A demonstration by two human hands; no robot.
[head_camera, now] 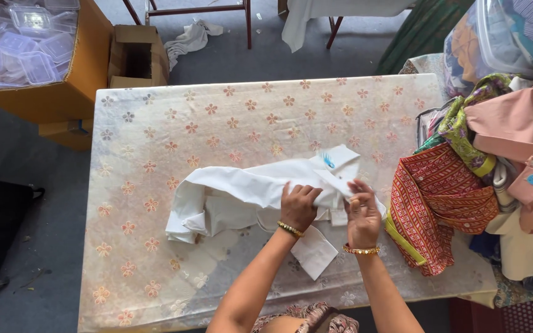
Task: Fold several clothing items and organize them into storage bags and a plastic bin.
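- White garment [242,194] lies crumpled mid-table [155,277]; folding looks barely begun
- Left hand [297,206] clenched on its cloth; right hand [362,216] pinching the right edge
- Clothes heap [464,185] at right seems still unsorted

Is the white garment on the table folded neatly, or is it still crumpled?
Crumpled. The white garment lies bunched in uneven ridges on the table, while the left hand and right hand grip its right end.

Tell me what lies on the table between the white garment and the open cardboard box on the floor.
Nothing: in the head view, only bare floral table cover stretches from the white garment to the table's far edge, then grey floor before the cardboard box.
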